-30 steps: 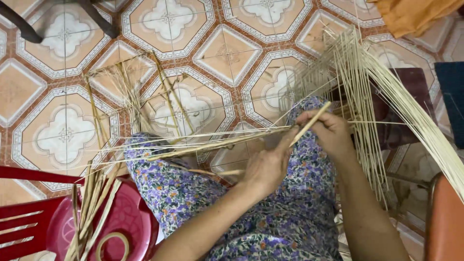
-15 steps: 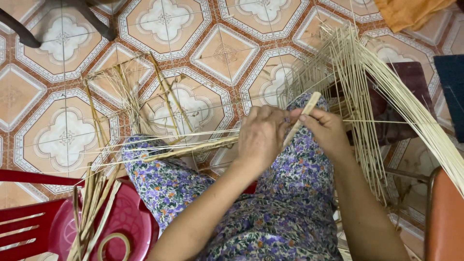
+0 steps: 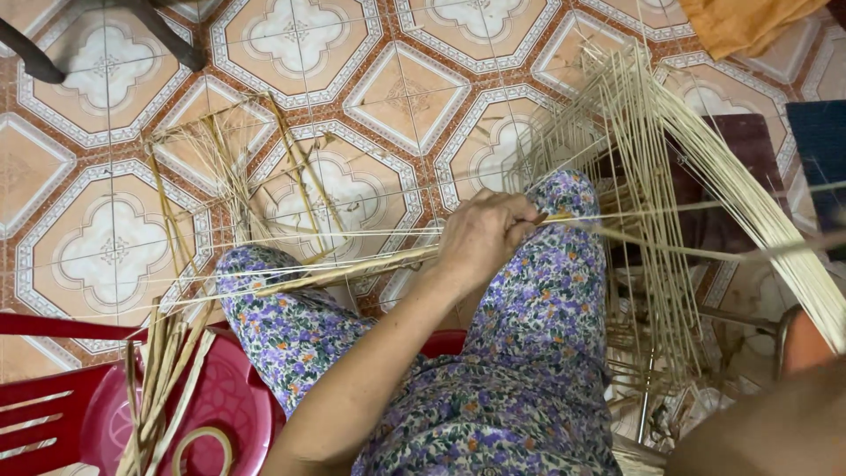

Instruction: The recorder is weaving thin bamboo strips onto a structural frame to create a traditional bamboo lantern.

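Left hand (image 3: 483,236) has shifted from low over the lap, near the left knee, up and across to the far knee, where it now closes on the bundle of pale reed strips (image 3: 352,269) crossing the lap. Right hand, seen a second ago and half a second ago pinching a flat strip beside the left hand, has left that spot; only a blurred forearm (image 3: 775,432) shows at the lower right corner. A long thin strip (image 3: 705,253) now runs out rightward from the left hand's grip, across the upright reeds (image 3: 652,229).
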